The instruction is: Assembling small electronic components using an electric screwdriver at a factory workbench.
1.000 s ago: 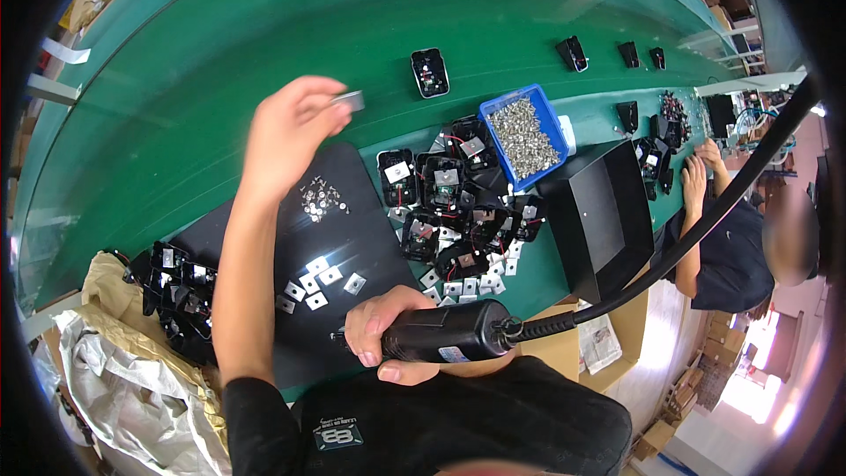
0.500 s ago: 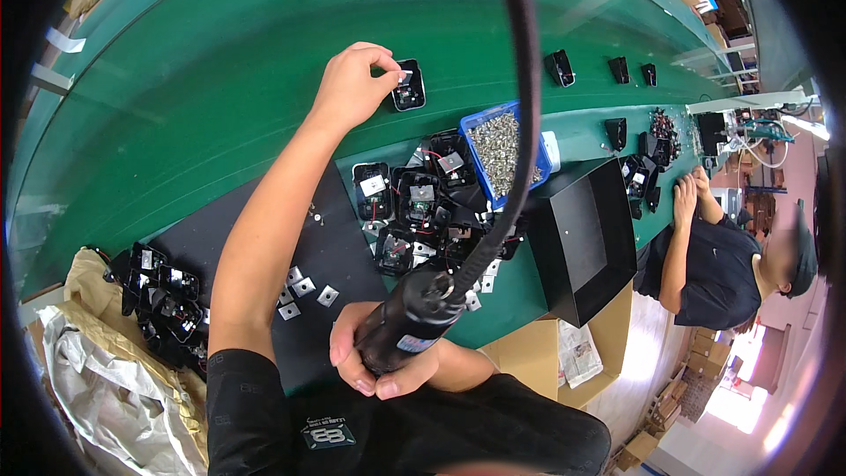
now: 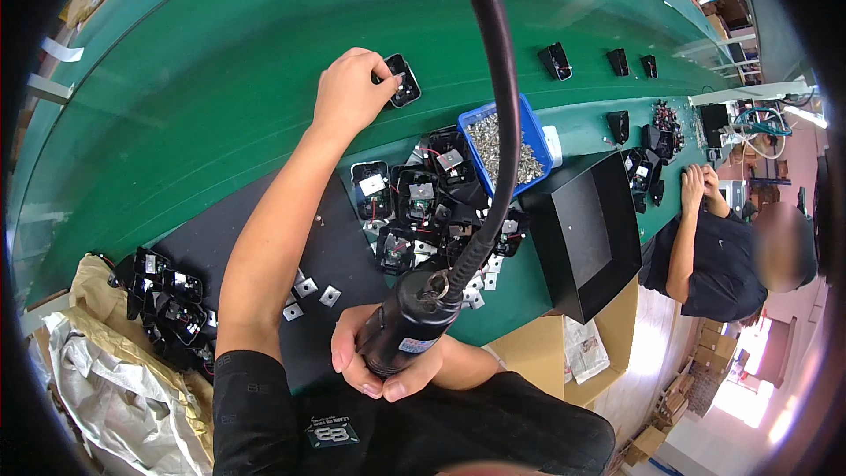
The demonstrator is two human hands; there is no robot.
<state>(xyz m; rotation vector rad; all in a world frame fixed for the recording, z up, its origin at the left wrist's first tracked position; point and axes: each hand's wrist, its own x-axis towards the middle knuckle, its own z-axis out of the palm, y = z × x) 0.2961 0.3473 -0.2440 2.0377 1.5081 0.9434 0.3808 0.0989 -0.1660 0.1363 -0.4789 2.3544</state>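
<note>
My left hand reaches out over the green belt, thumb and fingers pinched at the near-left side of an open black plastic housing. Its fingertips partly cover the inside of that housing. Close to my body, my right hand is wrapped round a black cylindrical power screwdriver, whose thick black cable rises across the view. Between my hands lies a cluster of open black housings with metal plates, circuit boards and red wires. Beside them sits a blue tray full of small screws.
Small square metal plates lie on a black mat. Right of the tray stands an open black box, with a cardboard carton below. More housings pile at left. Another person works at far right.
The housing at my left hand now sits at a more tilted angle, and the fingers have shifted toward its left edge. My right hand still grips the screwdriver; its cable has swung left.
</note>
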